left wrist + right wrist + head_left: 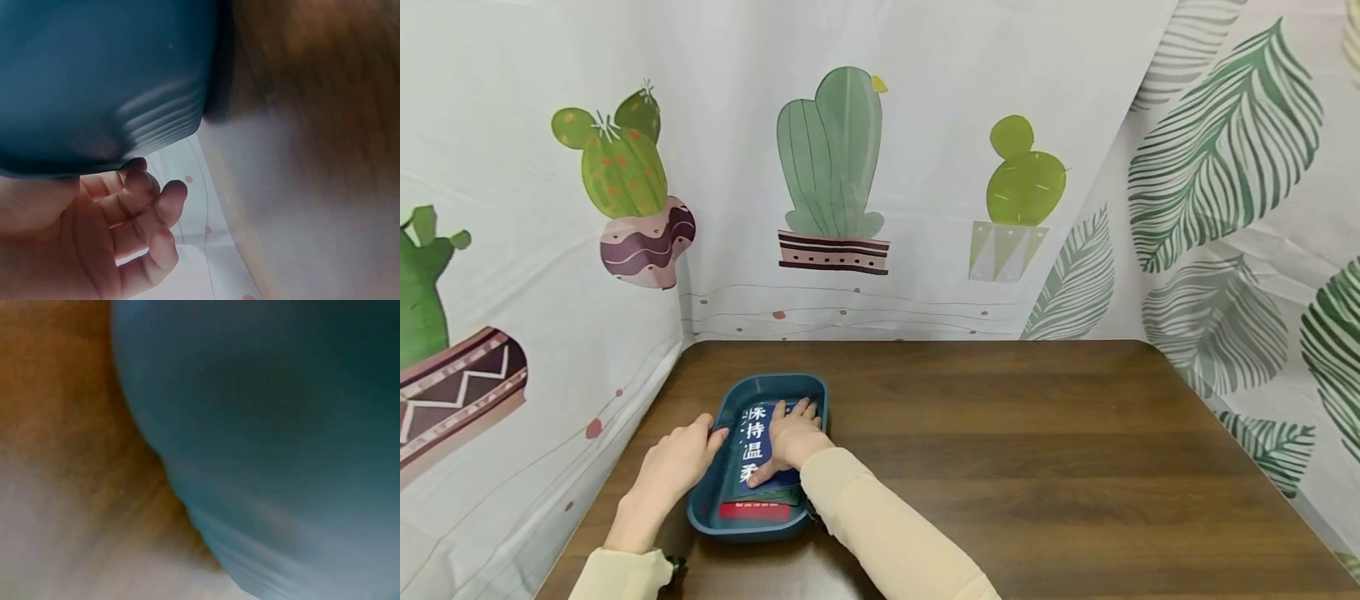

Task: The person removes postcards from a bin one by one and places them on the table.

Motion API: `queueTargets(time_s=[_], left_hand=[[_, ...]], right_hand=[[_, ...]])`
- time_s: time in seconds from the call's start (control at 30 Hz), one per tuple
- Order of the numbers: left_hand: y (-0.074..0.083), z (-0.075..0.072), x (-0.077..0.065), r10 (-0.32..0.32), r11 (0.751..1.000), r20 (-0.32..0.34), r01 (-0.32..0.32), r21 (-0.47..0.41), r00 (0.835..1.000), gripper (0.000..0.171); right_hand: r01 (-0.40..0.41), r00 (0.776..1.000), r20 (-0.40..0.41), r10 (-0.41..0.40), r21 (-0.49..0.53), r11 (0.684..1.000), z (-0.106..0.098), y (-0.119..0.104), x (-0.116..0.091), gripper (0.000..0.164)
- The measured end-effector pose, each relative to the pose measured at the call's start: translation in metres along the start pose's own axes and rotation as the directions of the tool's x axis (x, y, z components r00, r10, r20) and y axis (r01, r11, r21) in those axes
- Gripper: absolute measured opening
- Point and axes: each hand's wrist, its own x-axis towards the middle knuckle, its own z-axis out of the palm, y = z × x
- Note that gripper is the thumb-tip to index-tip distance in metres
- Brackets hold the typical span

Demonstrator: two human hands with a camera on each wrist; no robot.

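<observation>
A dark blue plastic tray (747, 532) with rounded corners rests on the table's left part. My left hand (672, 460) grips its left rim, thumb over the edge; in the left wrist view the curled fingers (164, 203) are outside, beneath the rim. Inside lies a dark blue card or booklet (754, 432) with white Chinese characters. My right hand (796, 437) lies spread on it, hiding its right part. Green (778, 496) and red (751, 511) flat pieces peek out below it at the near end. The right wrist view has only the tray's ribbed outer wall (269, 425), blurred.
The brown wood-grain table (1000, 450) stretches out to the right of the tray. White cloth printed with cacti (835, 167) and leaves (1225, 158) hangs behind the table and along its sides. The table's left edge runs close beside my left forearm.
</observation>
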Motion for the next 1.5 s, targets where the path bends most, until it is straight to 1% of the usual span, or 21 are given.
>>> queueTargets(time_s=[0.1,0.17,0.33,0.43,0.53,0.6,0.67,0.77,0.9,0.97,1.1,1.17,1.2,1.27,1.4,1.5], left_hand=[[0.0,0.002,0.0,0.007,1.0,-0.004,-0.007,-0.003,1.0,0.031],[-0.001,0.002,0.001,0.012,1.0,-0.003,-0.012,-0.006,1.0,0.031],[-0.001,0.001,0.004,0.021,1.0,-0.011,-0.021,-0.005,1.0,0.03],[0.0,0.001,0.005,0.015,1.0,-0.006,-0.015,0.001,1.0,0.03],[0.001,0.001,0.005,0.006,1.0,0.001,-0.006,0.004,1.0,0.03],[0.001,0.001,0.004,-0.001,1.0,0.003,0.0,0.007,1.0,0.03],[0.002,0.001,0.004,-0.008,1.0,0.008,0.008,0.01,1.0,0.03],[0.003,0.002,0.004,-0.018,1.0,0.008,0.018,0.018,1.0,0.032],[0.003,0.003,0.004,-0.028,0.999,0.004,0.028,0.029,1.0,0.033],[0.002,0.004,0.004,-0.032,0.999,0.005,0.032,0.03,0.999,0.034],[0.002,0.004,0.004,-0.037,0.999,0.015,0.036,0.033,0.999,0.037],[0.001,0.004,0.004,-0.043,0.999,0.023,0.042,0.035,0.999,0.038],[0.001,0.004,0.004,-0.046,0.998,0.026,0.045,0.036,0.999,0.039],[0.001,0.004,0.004,-0.056,0.998,0.031,0.055,0.039,0.998,0.04],[0.0,0.004,0.003,-0.06,0.998,0.026,0.059,0.039,0.998,0.041],[0.0,0.005,0.003,-0.059,0.998,0.024,0.058,0.038,0.998,0.041]], right_hand=[[0.039,0.999,-0.03,-0.039,0.0,0.999,0.001,0.003,0.0,0.13],[0.077,0.995,-0.067,-0.076,0.01,0.997,0.001,0.006,0.001,0.13],[0.14,0.977,-0.167,-0.13,0.054,0.989,0.003,0.01,0.002,0.13],[0.184,0.963,-0.215,-0.16,0.094,0.978,0.004,0.011,0.003,0.125],[0.244,0.944,-0.268,-0.191,0.181,0.953,0.004,0.012,0.003,0.113],[0.279,0.933,-0.3,-0.198,0.26,0.925,0.005,0.013,0.003,0.102],[0.299,0.928,-0.323,-0.187,0.346,0.889,0.004,0.013,0.002,0.091],[0.301,0.923,-0.35,-0.158,0.405,0.863,0.002,0.013,0.001,0.078],[0.295,0.918,-0.375,-0.125,0.437,0.85,-0.003,0.013,-0.003,0.063],[0.297,0.919,-0.376,-0.115,0.471,0.831,-0.006,0.014,-0.006,0.052],[0.276,0.934,-0.348,-0.083,0.556,0.784,-0.011,0.016,-0.01,0.026],[0.257,0.943,-0.329,-0.059,0.6,0.758,-0.013,0.017,-0.012,0.018],[0.245,0.948,-0.315,-0.047,0.627,0.74,-0.014,0.018,-0.012,0.016],[0.222,0.956,-0.294,-0.019,0.673,0.705,-0.014,0.018,-0.013,0.015],[0.174,0.967,-0.252,0.044,0.774,0.609,-0.014,0.018,-0.016,0.019],[0.142,0.975,-0.211,0.065,0.825,0.547,-0.014,0.017,-0.019,0.022]])
